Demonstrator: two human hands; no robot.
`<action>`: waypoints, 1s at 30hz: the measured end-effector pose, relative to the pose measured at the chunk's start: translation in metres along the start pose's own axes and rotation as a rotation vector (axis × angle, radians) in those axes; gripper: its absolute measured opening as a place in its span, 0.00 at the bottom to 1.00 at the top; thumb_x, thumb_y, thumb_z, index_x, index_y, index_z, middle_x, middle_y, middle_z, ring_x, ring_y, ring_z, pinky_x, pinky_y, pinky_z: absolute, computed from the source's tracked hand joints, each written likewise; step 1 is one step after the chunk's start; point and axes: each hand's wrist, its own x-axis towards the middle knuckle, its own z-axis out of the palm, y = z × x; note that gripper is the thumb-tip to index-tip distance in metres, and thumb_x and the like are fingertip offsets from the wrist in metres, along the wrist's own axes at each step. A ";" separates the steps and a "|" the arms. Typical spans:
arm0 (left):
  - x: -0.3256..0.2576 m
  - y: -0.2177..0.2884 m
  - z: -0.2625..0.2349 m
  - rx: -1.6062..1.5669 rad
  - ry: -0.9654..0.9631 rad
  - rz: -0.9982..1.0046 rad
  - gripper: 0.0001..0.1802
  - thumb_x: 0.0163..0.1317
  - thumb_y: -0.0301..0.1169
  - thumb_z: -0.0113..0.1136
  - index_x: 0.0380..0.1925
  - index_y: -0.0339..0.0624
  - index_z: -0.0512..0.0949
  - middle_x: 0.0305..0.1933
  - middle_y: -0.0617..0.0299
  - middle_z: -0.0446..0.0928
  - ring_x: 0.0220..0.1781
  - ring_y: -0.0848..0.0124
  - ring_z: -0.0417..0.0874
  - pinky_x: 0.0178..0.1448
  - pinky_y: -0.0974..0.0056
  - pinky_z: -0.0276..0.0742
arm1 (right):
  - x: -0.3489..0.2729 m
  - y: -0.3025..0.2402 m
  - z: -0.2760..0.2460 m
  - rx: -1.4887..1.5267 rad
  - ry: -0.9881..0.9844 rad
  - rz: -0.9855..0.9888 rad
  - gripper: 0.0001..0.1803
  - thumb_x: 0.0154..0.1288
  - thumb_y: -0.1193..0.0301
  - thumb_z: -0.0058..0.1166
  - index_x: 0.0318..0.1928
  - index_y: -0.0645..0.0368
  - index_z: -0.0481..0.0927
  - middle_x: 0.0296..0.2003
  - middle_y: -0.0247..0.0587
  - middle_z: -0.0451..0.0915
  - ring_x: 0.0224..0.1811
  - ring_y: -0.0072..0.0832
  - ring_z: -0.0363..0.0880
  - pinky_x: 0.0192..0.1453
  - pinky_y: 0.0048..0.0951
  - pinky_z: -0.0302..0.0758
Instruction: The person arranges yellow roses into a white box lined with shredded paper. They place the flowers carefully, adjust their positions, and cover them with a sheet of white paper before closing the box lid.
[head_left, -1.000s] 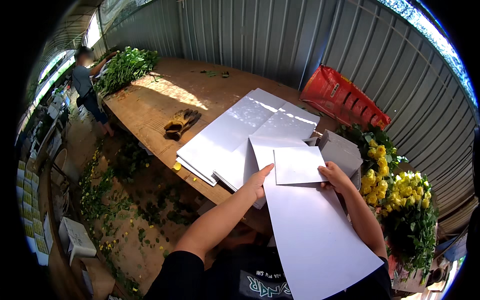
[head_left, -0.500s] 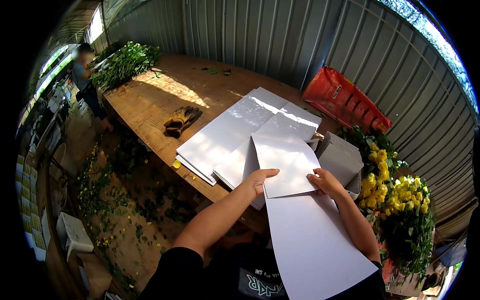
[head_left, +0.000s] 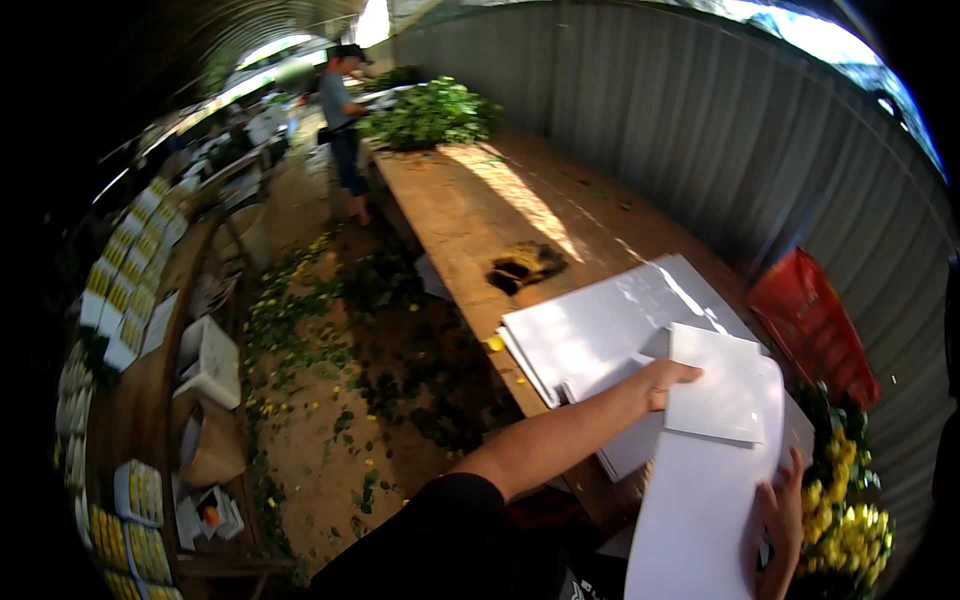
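A long white sheet point(head_left: 700, 510), like thin cardboard or stiff paper, hangs in front of my body with its upper part folded over into a flap point(head_left: 718, 385). My left hand point(head_left: 664, 382) pinches the flap's left edge, thumb on top. By the sheet's lower right edge is my right hand point(head_left: 783, 515), fingers apart; it looks to be touching the edge without gripping. Beneath and behind lies a stack of white sheets point(head_left: 610, 322) on the wooden table point(head_left: 450, 220). Dark-and-tan work gloves point(head_left: 522, 268) rest beyond the stack, blurred by motion.
Yellow roses point(head_left: 845, 500) stand at my right, below a red bag point(head_left: 818, 325) against the metal wall. Green stems point(head_left: 432, 112) cover the table's far end, where a person point(head_left: 343, 125) stands. Leaves and petals litter the floor at left, beside shelves with white boxes point(head_left: 212, 362).
My view has swung left, so everything sits further right. My right hand has come off the flap and moved down beside the sheet's edge; the left keeps its hold.
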 end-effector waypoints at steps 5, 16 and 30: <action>0.021 0.004 0.078 0.698 -0.104 0.297 0.21 0.48 0.24 0.58 0.45 0.34 0.71 0.43 0.53 0.74 0.44 0.64 0.75 0.52 0.59 0.69 | -0.034 0.010 0.022 0.190 -0.580 0.046 0.40 0.51 0.74 0.48 0.65 0.53 0.46 0.56 0.57 0.62 0.55 0.43 0.66 0.56 0.39 0.65; 0.010 -0.155 -0.032 1.084 -0.409 -0.233 0.33 0.38 0.35 0.69 0.47 0.40 0.68 0.37 0.59 0.75 0.40 0.68 0.72 0.40 0.60 0.70 | -0.023 -0.001 0.081 -0.112 -0.897 0.115 0.38 0.54 0.65 0.45 0.65 0.55 0.47 0.57 0.57 0.60 0.56 0.44 0.65 0.57 0.38 0.63; -0.060 -0.175 -0.116 1.507 -0.033 -0.121 0.19 0.40 0.34 0.60 0.36 0.40 0.77 0.31 0.51 0.78 0.34 0.60 0.79 0.37 0.58 0.74 | -0.073 0.042 0.073 -0.012 -1.279 0.154 0.38 0.57 0.54 0.42 0.64 0.57 0.47 0.59 0.58 0.58 0.58 0.45 0.63 0.59 0.36 0.61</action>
